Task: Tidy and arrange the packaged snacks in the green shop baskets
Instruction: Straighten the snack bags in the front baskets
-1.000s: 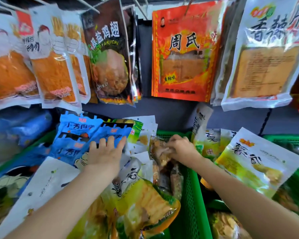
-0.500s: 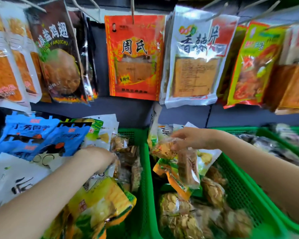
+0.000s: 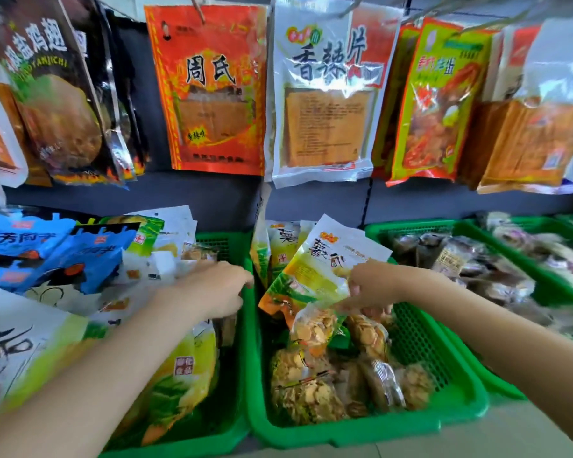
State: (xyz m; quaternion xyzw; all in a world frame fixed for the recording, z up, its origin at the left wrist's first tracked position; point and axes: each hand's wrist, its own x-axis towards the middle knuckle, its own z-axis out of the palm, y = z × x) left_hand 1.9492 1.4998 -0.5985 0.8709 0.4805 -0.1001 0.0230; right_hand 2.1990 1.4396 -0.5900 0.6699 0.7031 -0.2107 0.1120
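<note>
Clear biscuit packet (image 3: 313, 328) pinched beneath right hand (image 3: 374, 285), might slip onto packets below; left hand (image 3: 217, 287) blurred, grip impossible to tell.

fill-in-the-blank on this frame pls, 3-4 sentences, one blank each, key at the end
1. The right hand holds a clear snack packet over the ____ of the three green baskets.
2. The baskets holding the snacks are ____ in colour.
3. The left hand reaches over the basket on the ____ side.
4. The packets standing behind the left hand, printed with black characters, are mainly ____ in colour.

Missing words: middle; green; left; blue
</note>
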